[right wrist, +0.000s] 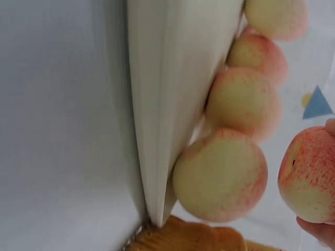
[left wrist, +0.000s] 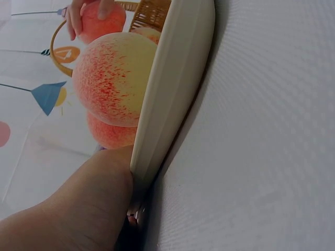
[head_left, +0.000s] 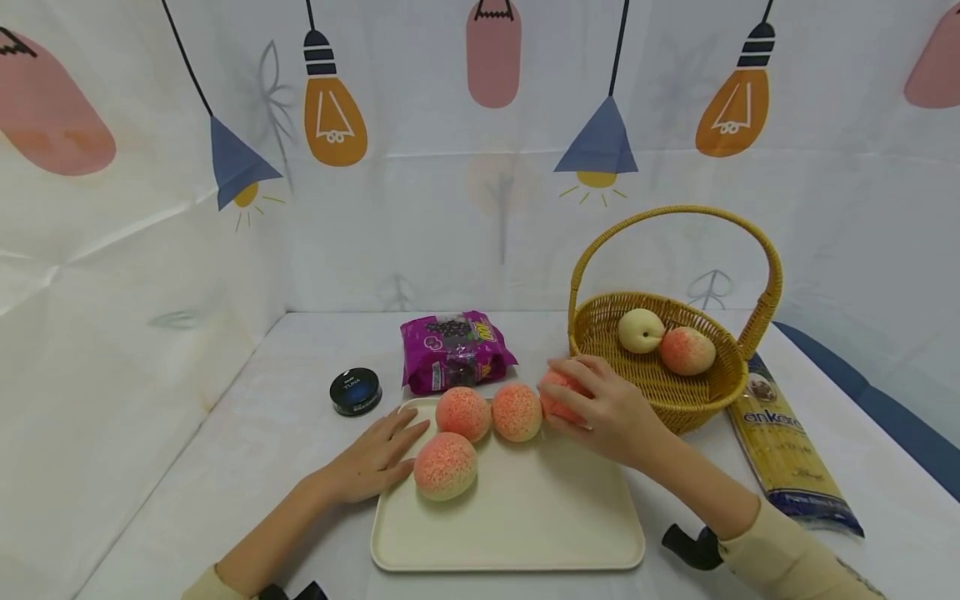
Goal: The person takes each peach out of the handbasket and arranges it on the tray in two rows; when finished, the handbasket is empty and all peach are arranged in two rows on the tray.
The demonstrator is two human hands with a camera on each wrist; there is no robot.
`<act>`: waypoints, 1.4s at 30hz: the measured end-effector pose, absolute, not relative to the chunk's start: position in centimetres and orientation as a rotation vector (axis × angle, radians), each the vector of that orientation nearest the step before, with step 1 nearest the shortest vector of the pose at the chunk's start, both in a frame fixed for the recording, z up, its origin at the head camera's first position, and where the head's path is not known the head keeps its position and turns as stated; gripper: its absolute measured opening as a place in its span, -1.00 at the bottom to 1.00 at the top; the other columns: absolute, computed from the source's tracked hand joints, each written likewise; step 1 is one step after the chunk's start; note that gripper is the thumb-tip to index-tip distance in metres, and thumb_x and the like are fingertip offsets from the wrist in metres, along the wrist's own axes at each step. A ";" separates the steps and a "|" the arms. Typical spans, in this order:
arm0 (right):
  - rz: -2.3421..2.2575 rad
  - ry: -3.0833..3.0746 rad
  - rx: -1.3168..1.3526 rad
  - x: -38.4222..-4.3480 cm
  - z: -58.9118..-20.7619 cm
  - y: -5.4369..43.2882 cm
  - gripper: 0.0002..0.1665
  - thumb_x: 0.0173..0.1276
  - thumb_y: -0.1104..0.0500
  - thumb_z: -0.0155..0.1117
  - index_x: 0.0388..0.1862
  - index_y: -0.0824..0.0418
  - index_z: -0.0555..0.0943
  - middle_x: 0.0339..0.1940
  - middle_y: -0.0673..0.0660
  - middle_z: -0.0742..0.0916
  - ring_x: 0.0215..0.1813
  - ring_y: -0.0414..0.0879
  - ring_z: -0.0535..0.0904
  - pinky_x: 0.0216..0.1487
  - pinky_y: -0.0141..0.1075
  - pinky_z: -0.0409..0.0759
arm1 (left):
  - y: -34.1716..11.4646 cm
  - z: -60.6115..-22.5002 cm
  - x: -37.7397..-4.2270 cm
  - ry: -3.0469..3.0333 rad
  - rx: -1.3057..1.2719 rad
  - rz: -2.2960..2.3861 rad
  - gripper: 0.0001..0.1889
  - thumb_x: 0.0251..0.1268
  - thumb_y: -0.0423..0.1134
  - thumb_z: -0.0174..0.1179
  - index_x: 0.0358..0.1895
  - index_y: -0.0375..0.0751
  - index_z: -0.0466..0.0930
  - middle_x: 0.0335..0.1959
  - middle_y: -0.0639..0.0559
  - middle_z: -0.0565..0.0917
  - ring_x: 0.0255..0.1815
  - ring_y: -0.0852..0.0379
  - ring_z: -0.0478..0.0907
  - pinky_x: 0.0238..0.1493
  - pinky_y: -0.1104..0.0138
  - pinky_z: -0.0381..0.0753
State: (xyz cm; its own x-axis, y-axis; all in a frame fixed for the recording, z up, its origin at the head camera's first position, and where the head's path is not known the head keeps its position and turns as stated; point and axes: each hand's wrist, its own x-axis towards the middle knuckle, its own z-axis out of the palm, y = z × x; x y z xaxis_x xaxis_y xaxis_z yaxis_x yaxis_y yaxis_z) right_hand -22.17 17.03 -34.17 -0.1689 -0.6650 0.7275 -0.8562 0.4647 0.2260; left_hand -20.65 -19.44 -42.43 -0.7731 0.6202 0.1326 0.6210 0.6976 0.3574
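My right hand [head_left: 603,408] grips a red-and-cream peach [right wrist: 311,175] above the tray's far right corner, beside the basket. Several more peaches sit on the cream tray [head_left: 517,525]. One front peach [head_left: 446,467] lies close to my left fingertips, and behind it are a back-left peach [head_left: 462,414] and a back-middle peach [head_left: 517,412]. A further tray peach [right wrist: 220,175] shows in the right wrist view; in the head view my right hand hides it. My left hand [head_left: 375,458] rests along the tray's left rim with its fingers extended, holding nothing.
A wicker basket [head_left: 686,404] with a tall handle stands back right, holding a pale peach [head_left: 641,331] and a reddish peach [head_left: 687,351]. Behind the tray lies a purple snack bag [head_left: 453,354]. A round tuna tin [head_left: 356,392] is left, a yellow pasta packet [head_left: 787,450] right.
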 end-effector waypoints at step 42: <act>0.435 -1.933 1.729 -20.9 -37.9 12.4 -0.57 0.16 0.01 0.33 0.01 0.12 0.58 0.10 0.19 0.55 0.12 -0.04 0.47 0.07 -0.33 0.47 | -19.5 -42.7 -20.7 -2.859 -1.064 -0.583 -0.43 0.36 -0.05 -0.07 0.38 -0.19 0.15 0.38 -0.31 0.07 0.37 -0.29 -0.04 0.26 -0.13 0.03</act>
